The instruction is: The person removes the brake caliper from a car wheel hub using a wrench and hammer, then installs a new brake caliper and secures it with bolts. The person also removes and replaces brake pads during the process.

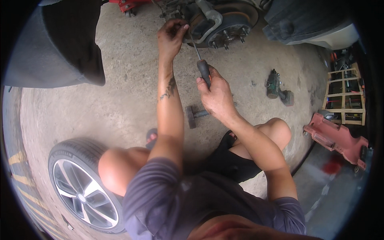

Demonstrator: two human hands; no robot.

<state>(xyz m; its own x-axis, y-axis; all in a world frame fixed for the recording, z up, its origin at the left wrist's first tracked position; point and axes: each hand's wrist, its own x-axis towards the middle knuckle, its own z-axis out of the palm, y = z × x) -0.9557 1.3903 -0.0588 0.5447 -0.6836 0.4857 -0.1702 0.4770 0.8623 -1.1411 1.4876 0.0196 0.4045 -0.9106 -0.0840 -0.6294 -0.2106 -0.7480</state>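
Observation:
My right hand (219, 94) is wrapped round the dark handle of a screwdriver (204, 71). Its thin shaft slants up and away, ending by the fingers of my left hand (171, 37). That hand is closed, thumb and fingers pinched together beside the brake; whatever they hold is hidden. Just right of it is a worn brake disc (251, 15) with wheel studs standing out from its hub (228, 34). A grey metal bracket (212, 17) arches over the disc's near side. The screwdriver tip is too small to make out.
A hammer (191, 117) lies on the concrete below my right hand. Right of it rests a green cordless impact wrench (273, 85). A wheel with tyre (66, 148) lies by my left knee. Dark body panels (60, 44) flank the brake. A red creeper (340, 140) is far right.

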